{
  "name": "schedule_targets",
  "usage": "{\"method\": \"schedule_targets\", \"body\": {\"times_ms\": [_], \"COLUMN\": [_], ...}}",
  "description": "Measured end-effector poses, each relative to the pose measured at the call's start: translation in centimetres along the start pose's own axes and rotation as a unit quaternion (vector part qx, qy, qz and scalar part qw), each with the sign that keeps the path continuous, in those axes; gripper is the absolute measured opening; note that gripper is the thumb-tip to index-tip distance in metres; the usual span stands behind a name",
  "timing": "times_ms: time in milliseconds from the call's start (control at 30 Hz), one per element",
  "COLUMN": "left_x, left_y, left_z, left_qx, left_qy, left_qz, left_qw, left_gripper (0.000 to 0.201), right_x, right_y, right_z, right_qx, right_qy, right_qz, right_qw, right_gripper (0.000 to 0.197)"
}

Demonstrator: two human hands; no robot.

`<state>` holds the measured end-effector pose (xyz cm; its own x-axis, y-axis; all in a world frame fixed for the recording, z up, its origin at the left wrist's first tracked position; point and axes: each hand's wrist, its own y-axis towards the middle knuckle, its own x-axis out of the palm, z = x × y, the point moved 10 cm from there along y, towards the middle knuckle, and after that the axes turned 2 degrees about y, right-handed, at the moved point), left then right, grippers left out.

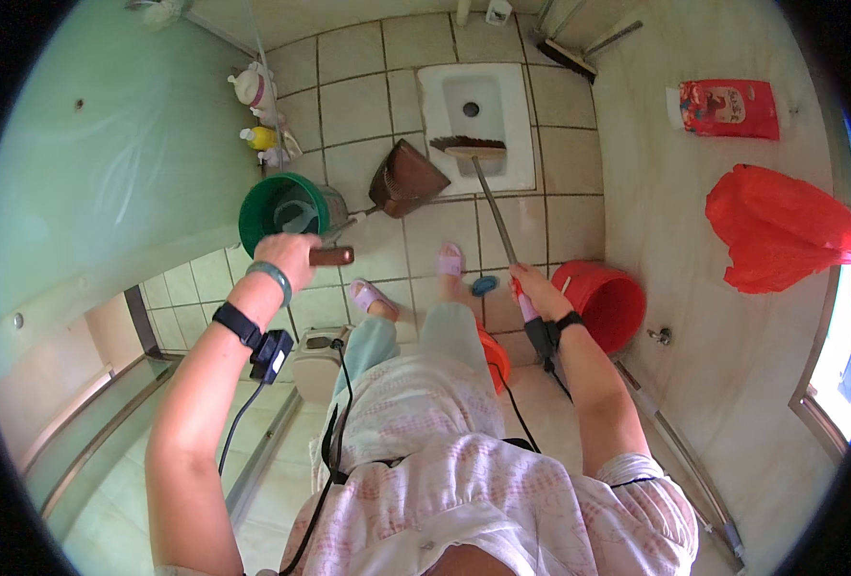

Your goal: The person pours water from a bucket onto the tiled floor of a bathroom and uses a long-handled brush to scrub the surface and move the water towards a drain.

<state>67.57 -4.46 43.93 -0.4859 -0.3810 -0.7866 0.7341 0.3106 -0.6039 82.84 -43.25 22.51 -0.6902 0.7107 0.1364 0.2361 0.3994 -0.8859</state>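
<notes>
My left hand [287,257] is closed around the brown grip of a long-handled dustpan [408,180]. The dustpan's brown scoop lies tilted on the tiles, just left of the white squat toilet [435,106]. In my right hand [537,292] is the pole of a broom [496,213], fingers wrapped around it. The broom's head, with dark bristles, sits over the near part of the toilet basin. Just beyond my left hand stands a green bucket [328,204], its inside partly seen. A red bucket [610,305] is beside my right wrist.
Several bottles [262,139] stand along the left wall. Another brush [568,60] leans in the far right corner. A red packet [730,108] and a red plastic bag [776,230] hang on the right wall. A small blue object [484,285] lies near my feet. Behind my leg is an orange-red basin [495,357].
</notes>
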Motion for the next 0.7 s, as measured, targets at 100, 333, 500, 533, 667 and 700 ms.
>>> {"method": "schedule_targets", "body": {"times_ms": [100, 333, 500, 533, 667, 700], "left_x": [6.1, 10.8, 10.9, 10.2, 7.9, 7.4], "left_y": [-3.5, -7.8, -12.7, -13.8, -20.8, -22.4], "left_z": [0.7, 1.2, -3.0, -2.7, -1.5, -1.4], "left_qx": [0.050, -0.036, -0.160, -0.148, -0.101, -0.096], "left_qy": [-0.122, -0.296, -0.620, -0.649, -0.597, -0.514], "left_qz": [-0.202, -0.121, -0.026, -0.012, 0.007, 0.009], "left_qw": [0.970, 0.947, 0.767, 0.746, 0.796, 0.852], "left_gripper": [0.033, 0.020, 0.006, 0.006, 0.005, 0.005], "right_x": [-1.9, 1.3, 1.7, 0.6, -2.1, -1.5], "right_y": [-0.5, -4.1, -4.5, -4.1, -2.0, -2.1], "right_z": [3.6, 6.7, 5.9, 6.3, 7.5, 6.1], "right_qx": [-0.001, 0.084, 0.057, 0.063, 0.064, 0.050], "right_qy": [-0.053, 0.042, -0.040, -0.036, -0.181, -0.182], "right_qz": [-0.001, 0.012, 0.010, 0.025, -0.026, -0.025], "right_qw": [0.999, 0.996, 0.998, 0.997, 0.981, 0.982], "right_gripper": [0.022, 0.022, 0.025, 0.029, 0.038, 0.038]}}
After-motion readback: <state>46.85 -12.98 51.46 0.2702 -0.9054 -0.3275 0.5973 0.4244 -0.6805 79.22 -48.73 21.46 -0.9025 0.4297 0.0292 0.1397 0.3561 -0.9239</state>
